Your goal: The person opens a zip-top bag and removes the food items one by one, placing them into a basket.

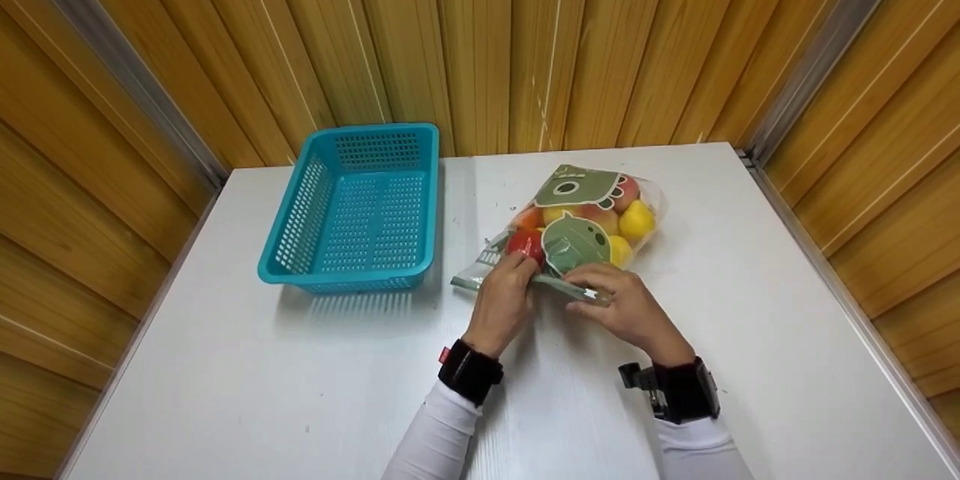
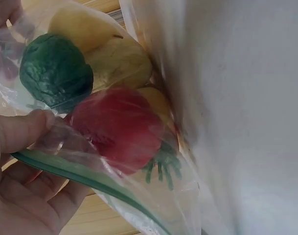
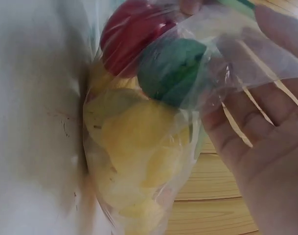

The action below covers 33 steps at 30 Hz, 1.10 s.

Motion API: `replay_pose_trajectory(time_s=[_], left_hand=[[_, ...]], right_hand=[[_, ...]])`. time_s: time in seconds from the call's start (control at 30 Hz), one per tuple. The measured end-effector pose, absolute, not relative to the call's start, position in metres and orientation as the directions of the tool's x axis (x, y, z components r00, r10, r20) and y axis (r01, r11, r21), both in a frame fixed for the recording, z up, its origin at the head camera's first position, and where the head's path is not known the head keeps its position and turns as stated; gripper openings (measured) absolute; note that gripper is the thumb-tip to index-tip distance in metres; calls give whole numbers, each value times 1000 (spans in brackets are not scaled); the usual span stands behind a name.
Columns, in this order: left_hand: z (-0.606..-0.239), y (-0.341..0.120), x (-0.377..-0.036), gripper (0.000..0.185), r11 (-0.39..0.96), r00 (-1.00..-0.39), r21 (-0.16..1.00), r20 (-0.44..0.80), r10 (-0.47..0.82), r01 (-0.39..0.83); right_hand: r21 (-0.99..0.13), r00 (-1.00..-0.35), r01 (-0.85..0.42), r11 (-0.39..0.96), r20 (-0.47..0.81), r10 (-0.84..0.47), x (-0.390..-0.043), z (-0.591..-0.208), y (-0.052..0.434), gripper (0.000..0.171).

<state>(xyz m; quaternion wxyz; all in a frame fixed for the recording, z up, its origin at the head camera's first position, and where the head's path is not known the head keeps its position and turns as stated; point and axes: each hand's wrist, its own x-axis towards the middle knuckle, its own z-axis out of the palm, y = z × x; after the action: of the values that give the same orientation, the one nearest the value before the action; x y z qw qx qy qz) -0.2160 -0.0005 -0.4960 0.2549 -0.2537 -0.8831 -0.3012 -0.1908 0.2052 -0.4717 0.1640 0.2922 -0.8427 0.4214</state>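
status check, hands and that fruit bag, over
Left hand and right hand both pinch the zip edge of the clear plastic fruit bag. Bag lies on white table. Teal plastic basket apart, left.

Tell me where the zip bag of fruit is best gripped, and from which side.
Probably at the zip bag's flat green-striped mouth edge, from the near side. That end lies thin and free on the table, while the far end bulges with fruit. The left hand and right hand already pinch that edge.
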Motion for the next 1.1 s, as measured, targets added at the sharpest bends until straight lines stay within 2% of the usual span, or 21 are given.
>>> replay_pose_trajectory(time_s=[0.13, 0.3, 0.57, 0.77, 1.1], left_hand=[[-493, -1, -216, 15, 682, -732, 386, 596, 329, 621], [-486, -4, -213, 12, 657, -732, 398, 575, 366, 641], [-481, -9, -212, 12, 653, -760, 447, 563, 325, 611], [-478, -10, -211, 15, 650, -771, 466, 553, 316, 600], [-482, -12, -211, 33, 677, -817, 464, 398, 416, 571]], right_hand=[[-581, -805, -593, 558, 441, -397, -191, -474, 205, 41], [-589, -836, -547, 596, 422, -350, -191, -475, 207, 47], [-571, -786, -592, 569, 564, -251, -192, -474, 217, 29], [-556, -746, -629, 544, 629, -219, -192, -473, 214, 25], [-559, -723, -655, 508, 659, -207, -194, -477, 207, 25]])
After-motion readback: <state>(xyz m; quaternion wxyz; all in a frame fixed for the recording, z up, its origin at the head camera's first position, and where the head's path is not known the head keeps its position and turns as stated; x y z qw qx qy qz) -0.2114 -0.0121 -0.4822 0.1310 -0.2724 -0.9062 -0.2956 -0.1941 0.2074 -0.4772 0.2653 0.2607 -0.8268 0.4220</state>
